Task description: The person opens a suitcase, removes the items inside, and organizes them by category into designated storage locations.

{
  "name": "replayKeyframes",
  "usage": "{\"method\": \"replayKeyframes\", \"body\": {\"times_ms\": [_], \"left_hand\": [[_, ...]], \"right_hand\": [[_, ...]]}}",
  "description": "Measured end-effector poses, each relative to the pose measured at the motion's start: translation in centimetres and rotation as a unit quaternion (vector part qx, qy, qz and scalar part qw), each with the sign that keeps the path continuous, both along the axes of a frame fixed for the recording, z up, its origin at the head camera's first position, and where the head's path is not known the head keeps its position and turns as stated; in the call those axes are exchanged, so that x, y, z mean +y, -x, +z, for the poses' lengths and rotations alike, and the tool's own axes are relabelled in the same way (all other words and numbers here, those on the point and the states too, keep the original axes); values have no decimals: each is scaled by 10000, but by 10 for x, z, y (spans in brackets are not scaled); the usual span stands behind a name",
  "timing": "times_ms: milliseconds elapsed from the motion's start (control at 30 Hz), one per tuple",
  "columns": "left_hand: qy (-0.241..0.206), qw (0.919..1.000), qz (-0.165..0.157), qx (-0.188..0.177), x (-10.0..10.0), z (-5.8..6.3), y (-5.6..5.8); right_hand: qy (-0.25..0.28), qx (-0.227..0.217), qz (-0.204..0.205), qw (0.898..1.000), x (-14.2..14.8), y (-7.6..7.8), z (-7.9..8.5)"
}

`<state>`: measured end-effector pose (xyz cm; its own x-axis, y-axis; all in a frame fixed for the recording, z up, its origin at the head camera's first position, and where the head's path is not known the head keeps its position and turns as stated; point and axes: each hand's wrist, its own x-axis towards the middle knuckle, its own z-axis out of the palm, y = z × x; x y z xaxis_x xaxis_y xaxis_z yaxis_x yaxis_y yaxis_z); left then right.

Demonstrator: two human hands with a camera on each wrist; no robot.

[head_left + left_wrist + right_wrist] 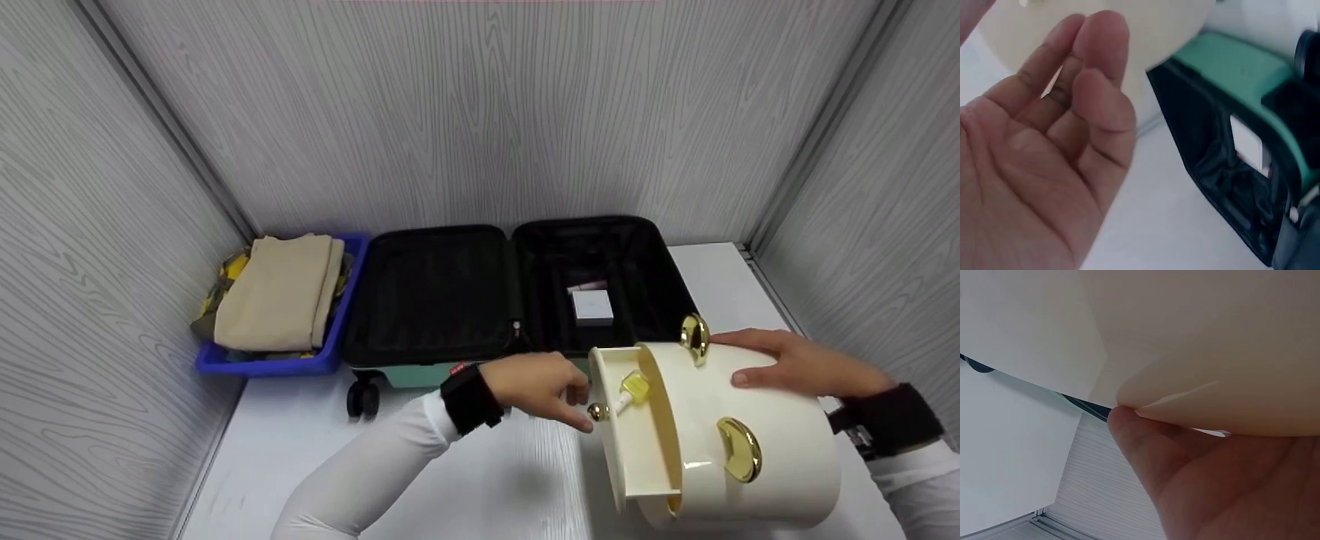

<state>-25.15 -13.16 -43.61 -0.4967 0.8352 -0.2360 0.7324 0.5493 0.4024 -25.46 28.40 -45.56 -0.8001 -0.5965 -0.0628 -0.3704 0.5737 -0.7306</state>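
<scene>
A cream rounded storage box point(787, 450) with gold handles stands at the front right, its drawer point(649, 465) pulled out toward the left. Inside that drawer lies a small bottle of yellow liquid point(635, 387) with a white cap. My left hand point(536, 386) is beside the drawer front, its loosely bent fingers and thumb around the gold knob point(598, 412) in the head view. In the left wrist view, nothing shows between the fingers point(1103, 45). My right hand point(806, 366) rests on top of the box, fingers spread over its curved surface; the right wrist view shows the thumb point(1123, 422) against it.
Behind the box, an open suitcase point(435, 292) with a black lining lies on the table. Its right half holds a white box point(592, 307) and a thin pinkish item point(587, 286). At left, a blue basket point(274, 367) holds folded beige cloth point(277, 292). Walls stand around the table.
</scene>
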Motion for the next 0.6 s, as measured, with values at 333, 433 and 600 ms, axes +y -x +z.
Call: {"method": "replayKeyframes", "body": {"times_ms": [333,433,600], "left_hand": [[-545,9958,-203,714,16,-25,-12],[-637,9949,-189,763,19,-28,-12],[-688,9937,-174,864,30,-35,-13]], "right_hand": [[-40,202,-52,9998,1,-1,-1],[-136,394,-50,9991,0,-1,-1],[-154,485,-16,9987,0,-1,-1]]}}
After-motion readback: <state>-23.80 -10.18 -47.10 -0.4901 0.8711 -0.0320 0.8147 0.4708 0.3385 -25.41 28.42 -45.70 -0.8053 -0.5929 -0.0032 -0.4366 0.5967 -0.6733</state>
